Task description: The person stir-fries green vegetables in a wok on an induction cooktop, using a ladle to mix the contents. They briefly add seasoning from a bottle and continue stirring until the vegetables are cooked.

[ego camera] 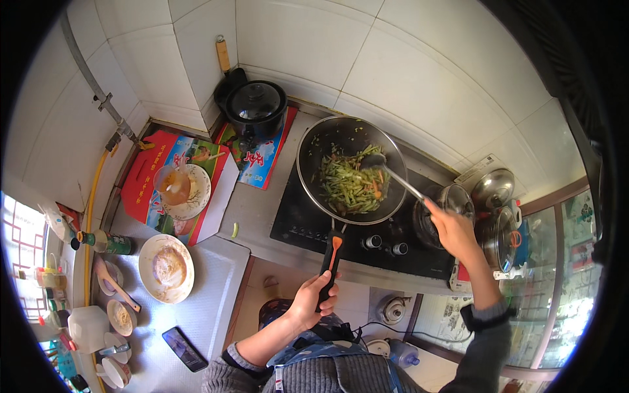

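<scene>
My left hand [314,297] is wrapped around the black and orange handle [332,255] of a deep frying pan [314,147]. The pan sits over the left part of a black gas stove [290,216]. Inside it lie shredded green vegetables [346,184] with some orange-red pieces. My right hand [451,227] grips a spatula [403,182] by its handle, coming from the right. The spatula's dark head rests among the vegetables near the pan's far right side, partly hidden by them.
Right of the pan stand a lidded pot [457,201] and another glass-lidded pot [499,240]. A black lidded pot [258,110] is at the back corner. On the left are a patterned plate [199,189], a used white bowl [184,250], a green-labelled bottle [118,244] and a phone [185,349].
</scene>
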The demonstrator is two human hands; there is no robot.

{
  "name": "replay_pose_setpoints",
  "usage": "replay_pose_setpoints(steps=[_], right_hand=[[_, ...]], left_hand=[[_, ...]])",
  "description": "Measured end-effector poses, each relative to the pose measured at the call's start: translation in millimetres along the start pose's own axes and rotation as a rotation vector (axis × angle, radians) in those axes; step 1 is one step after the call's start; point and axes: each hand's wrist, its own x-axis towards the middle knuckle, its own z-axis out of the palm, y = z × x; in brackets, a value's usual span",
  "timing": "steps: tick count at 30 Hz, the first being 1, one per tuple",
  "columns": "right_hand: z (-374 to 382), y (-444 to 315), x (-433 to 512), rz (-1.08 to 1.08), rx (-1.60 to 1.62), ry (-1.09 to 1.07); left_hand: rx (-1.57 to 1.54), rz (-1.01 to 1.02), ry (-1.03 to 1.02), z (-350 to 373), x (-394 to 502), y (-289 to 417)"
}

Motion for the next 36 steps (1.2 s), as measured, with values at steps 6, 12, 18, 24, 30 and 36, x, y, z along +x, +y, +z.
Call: replay_pose_setpoints(steps=[6,12,18,24,30,36], right_hand=[[-35,-10,-85,0.09,0.137,0.083],[-36,-30,-91,0.176,0.052,-0.106],[4,-39,-42,0.038,0.102,0.081],[-9,-69,29,-0.214,-0.198,0.212],[27,-52,70,-0.277,-0.382,0.188],[-25,-9,-20,-0.101,-0.256,0.108]], left_hand=[[-0.003,-0.033,0.039,0,-1,1],[0.03,-0.022,0.045,2,-1,1],[0.021,-0.025,0.028,2,-1,0],[0.022,-0.002,0.03,2,0,-2],[0.021,0.015,0.042,2,0,-4],[0.007,-0.013,0.009,1,1,-1]])
